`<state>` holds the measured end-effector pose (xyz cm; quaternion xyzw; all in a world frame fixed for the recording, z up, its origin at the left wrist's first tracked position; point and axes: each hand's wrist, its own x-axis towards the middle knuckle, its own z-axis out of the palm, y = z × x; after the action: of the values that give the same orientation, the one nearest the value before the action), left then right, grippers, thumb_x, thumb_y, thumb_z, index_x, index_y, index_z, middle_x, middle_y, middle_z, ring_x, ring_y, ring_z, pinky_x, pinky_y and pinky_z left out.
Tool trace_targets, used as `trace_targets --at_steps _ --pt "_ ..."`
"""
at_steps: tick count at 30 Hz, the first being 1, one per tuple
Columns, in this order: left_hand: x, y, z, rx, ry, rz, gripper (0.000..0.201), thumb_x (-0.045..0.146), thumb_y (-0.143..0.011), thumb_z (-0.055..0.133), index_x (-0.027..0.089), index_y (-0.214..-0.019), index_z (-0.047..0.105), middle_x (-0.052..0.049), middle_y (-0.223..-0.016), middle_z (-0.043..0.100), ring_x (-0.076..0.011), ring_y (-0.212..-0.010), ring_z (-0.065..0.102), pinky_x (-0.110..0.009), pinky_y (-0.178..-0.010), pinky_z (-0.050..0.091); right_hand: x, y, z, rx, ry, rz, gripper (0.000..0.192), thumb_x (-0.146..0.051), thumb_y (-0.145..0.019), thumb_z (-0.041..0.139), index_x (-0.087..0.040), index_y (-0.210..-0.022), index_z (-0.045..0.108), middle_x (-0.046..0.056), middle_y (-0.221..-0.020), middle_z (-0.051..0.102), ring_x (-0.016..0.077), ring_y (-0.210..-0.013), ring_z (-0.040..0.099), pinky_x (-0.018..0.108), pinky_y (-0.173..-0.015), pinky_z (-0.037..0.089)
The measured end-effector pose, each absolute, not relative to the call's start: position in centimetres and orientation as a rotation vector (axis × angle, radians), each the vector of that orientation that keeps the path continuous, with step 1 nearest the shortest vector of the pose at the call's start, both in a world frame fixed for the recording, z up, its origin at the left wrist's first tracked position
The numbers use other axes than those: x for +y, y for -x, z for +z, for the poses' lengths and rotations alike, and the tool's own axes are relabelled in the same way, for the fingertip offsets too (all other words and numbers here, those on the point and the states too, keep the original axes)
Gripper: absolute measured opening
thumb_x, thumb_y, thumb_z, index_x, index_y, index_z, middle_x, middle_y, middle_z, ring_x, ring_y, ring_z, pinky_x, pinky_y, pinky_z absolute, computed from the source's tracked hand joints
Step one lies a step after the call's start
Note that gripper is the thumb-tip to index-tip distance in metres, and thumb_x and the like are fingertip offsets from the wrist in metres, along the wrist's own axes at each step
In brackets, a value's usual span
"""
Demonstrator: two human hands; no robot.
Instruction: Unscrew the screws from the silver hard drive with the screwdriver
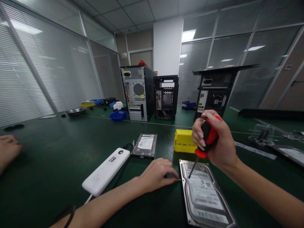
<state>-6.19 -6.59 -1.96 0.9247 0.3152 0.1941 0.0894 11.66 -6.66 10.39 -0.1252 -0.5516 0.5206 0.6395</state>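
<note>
My right hand (pixel 219 139) is wrapped round the red and black handle of a screwdriver (pixel 209 136). Its thin shaft slants down, the tip over the upper left of a hard drive (pixel 206 190); whether it touches the surface I cannot tell. This drive lies label up on the green table. Beside its left edge, my left hand (pixel 159 174) pinches a tiny brass-coloured piece that looks like a screw (pixel 179 180) between thumb and forefinger. A second hard drive (pixel 145 145) lies farther back, label up.
A white power bank (pixel 106 171) marked 18 lies left with its cable. Behind the near drive stands a yellow box (pixel 183 141). Computer cases (pixel 136 91) and a blue tray (pixel 118 116) are farther back. Another person's hand (pixel 9 150) rests at far left.
</note>
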Motion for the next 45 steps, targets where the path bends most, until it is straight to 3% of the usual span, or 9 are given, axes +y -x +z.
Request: trace_targets --at_steps 13,17,24,30,45 --pt "-6.7 6.5 -1.9 1.009 -2.717 0.661 0.013 0.028 -0.087 0.061 0.02 -0.092 0.069 0.001 -0.073 0.058 -0.013 -0.073 0.054 -0.024 -0.065 0.034 -6.9 -12.1 10.6 -1.266 0.3 1.18 0.009 -0.03 -0.085 0.052 -0.023 -0.082 0.047 -0.006 -0.05 0.048 0.006 -0.034 0.036 0.017 -0.033 0.03" --pt "-6.8 6.8 -1.4 1.1 -2.741 0.625 0.022 0.034 -0.085 0.063 0.02 -0.1 0.068 -0.001 -0.077 0.061 -0.0148 -0.075 0.055 -0.025 -0.066 0.035 -6.9 -12.2 10.4 -1.272 0.285 1.17 0.009 -0.03 -0.085 0.052 -0.023 -0.081 0.047 -0.006 -0.049 0.047 0.0064 -0.034 0.036 0.017 -0.033 0.029" --pt "-6.6 7.6 -1.3 0.871 -3.08 0.468 0.024 0.03 -0.095 0.049 0.021 -0.109 0.065 -0.001 -0.076 0.061 -0.0137 -0.072 0.053 -0.027 -0.065 0.03 -6.5 -12.5 10.1 -1.297 0.278 1.164 0.009 -0.03 -0.086 0.053 -0.024 -0.082 0.048 -0.006 -0.05 0.048 0.0071 -0.035 0.038 0.019 -0.034 0.029" --pt "-6.5 7.3 -1.8 0.868 -3.191 0.513 0.024 0.029 -0.095 0.048 0.019 -0.112 0.063 -0.001 -0.078 0.061 -0.0128 -0.072 0.052 -0.029 -0.065 0.029 -6.4 -12.6 10.0 -1.289 0.273 1.163 0.009 -0.029 -0.087 0.052 -0.025 -0.081 0.048 -0.006 -0.05 0.049 0.0074 -0.035 0.037 0.019 -0.033 0.028" --pt "-6.8 6.3 -2.0 0.872 -3.268 0.535 0.019 0.029 -0.094 0.049 0.02 -0.1 0.065 0.001 -0.07 0.06 -0.0125 -0.067 0.05 -0.03 -0.063 0.024 -6.5 -12.3 10.1 -1.305 0.28 1.169 0.008 -0.03 -0.086 0.053 -0.024 -0.082 0.05 -0.006 -0.05 0.049 0.0078 -0.035 0.037 0.02 -0.034 0.028"
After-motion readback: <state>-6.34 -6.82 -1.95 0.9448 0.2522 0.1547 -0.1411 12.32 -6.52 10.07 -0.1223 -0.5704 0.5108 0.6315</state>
